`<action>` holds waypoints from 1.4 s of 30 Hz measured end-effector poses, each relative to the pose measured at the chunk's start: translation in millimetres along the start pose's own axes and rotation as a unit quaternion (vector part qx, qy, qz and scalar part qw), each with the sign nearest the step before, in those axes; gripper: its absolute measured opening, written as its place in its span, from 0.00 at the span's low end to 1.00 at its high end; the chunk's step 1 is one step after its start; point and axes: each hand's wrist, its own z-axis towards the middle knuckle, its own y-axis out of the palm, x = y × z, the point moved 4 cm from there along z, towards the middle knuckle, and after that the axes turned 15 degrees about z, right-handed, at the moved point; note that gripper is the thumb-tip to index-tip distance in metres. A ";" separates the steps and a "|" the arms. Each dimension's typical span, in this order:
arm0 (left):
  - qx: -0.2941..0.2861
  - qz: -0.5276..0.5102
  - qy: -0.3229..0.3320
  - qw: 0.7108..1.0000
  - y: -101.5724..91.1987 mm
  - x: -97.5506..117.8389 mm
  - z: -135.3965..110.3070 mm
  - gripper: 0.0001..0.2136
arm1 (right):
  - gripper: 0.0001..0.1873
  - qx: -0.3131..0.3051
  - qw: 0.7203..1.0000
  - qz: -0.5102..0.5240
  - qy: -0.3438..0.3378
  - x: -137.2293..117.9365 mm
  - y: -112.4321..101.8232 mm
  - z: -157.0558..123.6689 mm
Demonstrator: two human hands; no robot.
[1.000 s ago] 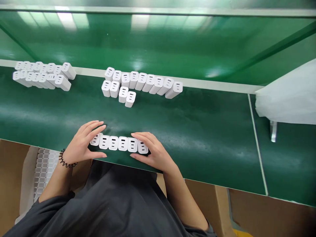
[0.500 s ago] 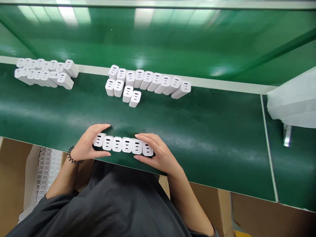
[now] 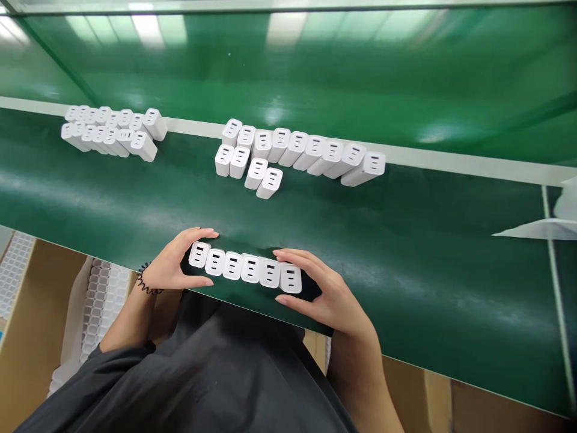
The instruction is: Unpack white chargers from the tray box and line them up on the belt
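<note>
Head view, blocks (image 3: 250, 269) between left hand (image 3: 170, 263), right hand (image 3: 333, 294), contact unclear

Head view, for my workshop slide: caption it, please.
Left hand and right hand frame a row of six white slotted blocks on a green worktop.

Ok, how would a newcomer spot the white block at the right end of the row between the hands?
On the green tabletop, find the row of six white, slotted rectangular blocks between the left hand and right hand. Its rightmost block sits within the right hand's open curve. Unlike the other five, it has a neighbour only on its left.
</note>
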 end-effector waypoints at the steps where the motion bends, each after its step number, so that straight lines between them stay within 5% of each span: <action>1: 0.000 0.001 0.002 1.000 0.3 0.1 0.1 0.41 | 0.30 -0.001 1.000 -0.001 0.001 0.2 0.2 0.0; 20: -0.022 0.021 0.014 0.999 -0.5 0.8 2.9 0.24 | 0.26 -0.007 1.000 -0.004 -0.010 -0.7 2.2 2.8; 42: 0.009 0.064 0.047 0.997 1.6 2.0 4.0 0.24 | 0.25 0.005 0.999 -0.032 -0.009 -5.0 2.3 5.1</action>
